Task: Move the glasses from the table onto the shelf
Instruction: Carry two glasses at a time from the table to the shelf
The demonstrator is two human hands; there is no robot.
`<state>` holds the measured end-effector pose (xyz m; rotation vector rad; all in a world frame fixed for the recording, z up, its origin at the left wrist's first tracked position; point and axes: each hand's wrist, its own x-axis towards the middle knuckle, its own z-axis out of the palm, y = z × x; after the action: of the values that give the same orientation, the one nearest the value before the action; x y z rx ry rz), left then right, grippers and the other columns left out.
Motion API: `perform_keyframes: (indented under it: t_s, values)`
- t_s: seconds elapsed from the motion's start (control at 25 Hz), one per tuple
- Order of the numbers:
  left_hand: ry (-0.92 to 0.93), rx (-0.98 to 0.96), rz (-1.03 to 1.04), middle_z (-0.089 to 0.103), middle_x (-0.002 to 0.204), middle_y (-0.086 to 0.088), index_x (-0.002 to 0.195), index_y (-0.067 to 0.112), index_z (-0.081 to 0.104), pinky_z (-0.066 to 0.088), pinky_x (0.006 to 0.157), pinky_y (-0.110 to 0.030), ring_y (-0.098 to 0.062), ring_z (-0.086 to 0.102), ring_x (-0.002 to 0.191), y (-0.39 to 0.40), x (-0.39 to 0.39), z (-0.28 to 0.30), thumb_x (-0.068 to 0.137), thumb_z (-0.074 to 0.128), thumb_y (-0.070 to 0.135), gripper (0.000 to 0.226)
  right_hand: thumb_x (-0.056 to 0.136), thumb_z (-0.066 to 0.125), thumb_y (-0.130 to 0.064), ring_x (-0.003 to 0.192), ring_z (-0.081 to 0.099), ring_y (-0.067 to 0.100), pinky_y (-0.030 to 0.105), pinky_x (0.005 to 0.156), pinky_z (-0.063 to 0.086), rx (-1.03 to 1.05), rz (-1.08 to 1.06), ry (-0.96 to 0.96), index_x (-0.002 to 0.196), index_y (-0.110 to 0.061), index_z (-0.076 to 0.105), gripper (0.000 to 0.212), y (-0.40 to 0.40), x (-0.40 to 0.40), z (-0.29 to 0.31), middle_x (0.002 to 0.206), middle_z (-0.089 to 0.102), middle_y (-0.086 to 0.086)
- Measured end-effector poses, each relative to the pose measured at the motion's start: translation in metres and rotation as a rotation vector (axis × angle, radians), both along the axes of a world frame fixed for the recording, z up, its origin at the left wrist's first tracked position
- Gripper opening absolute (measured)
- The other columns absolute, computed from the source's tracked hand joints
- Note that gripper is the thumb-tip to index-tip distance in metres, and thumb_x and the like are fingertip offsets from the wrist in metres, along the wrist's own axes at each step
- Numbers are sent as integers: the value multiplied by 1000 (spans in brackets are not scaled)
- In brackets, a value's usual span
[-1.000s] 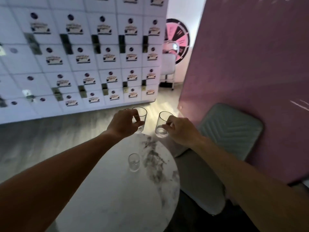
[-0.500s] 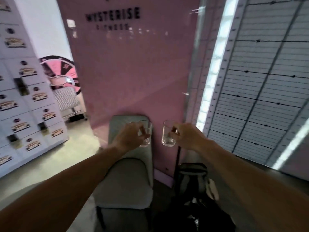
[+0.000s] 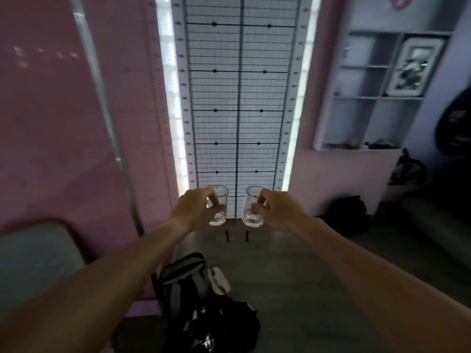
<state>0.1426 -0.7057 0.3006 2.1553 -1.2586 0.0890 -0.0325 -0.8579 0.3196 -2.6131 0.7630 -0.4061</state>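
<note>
While each hand's grip clasps one, left glass [image 3: 219, 207] and right glass [image 3: 252, 207] look clear, upright, empty.

— Is the way ahead open?
— The floor [image 3: 293, 271] in front is bare up to the tall blind-covered window [image 3: 237, 110]. Both hands are in the air over it, the left hand [image 3: 196, 212] and the right hand [image 3: 277, 212], each closed round a glass, with a clear gap between the two glasses.
— What blocks the low ground?
— A dark backpack [image 3: 204, 309] lies on the floor just below the left forearm, and a padded chair [image 3: 33, 261] stands at the left against the pink wall [image 3: 63, 123].
— And toward the shelf?
— The shelf [image 3: 369, 98] hangs on the right wall, with several compartments open. A framed picture [image 3: 410, 67] fills its upper right one, small items line the bottom edge, and dark bags [image 3: 349, 215] sit on the floor beneath it.
</note>
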Motion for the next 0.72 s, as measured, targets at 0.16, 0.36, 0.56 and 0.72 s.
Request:
perform_keyframes:
  t_s: [0.16,0.36,0.56,0.72]
  values:
    - [17,23,-153,66,82,6,78,27,62,41,69,-31,-15,61,81,-96,-15,-5,78,74,48,24,93,57,-45,88,65,25,39,79,54,27,-176,10,97,-20,63,26,-63,-41,-3,99,72,5]
    - [-24,37,-343,68,85,3,80,25,64,42,69,-29,-17,63,84,-203,-22,4,81,73,41,18,93,58,-44,91,66,27,41,82,54,11,-366,3,101,-17,64,29,-132,-69,6,101,72,7]
    - [-42,3,-472,68,77,1,76,21,67,49,70,-32,-18,63,76,-295,-38,17,77,73,40,20,95,57,-42,92,64,25,38,80,52,34,-550,-42,103,-17,65,28,-186,-94,8,100,69,3]
    - [-41,14,-556,68,75,-1,77,19,68,47,67,-31,-20,63,74,-358,-65,19,77,73,36,18,92,56,-46,87,65,24,43,81,55,54,-622,-25,95,-24,63,23,-230,-115,7,99,70,1]
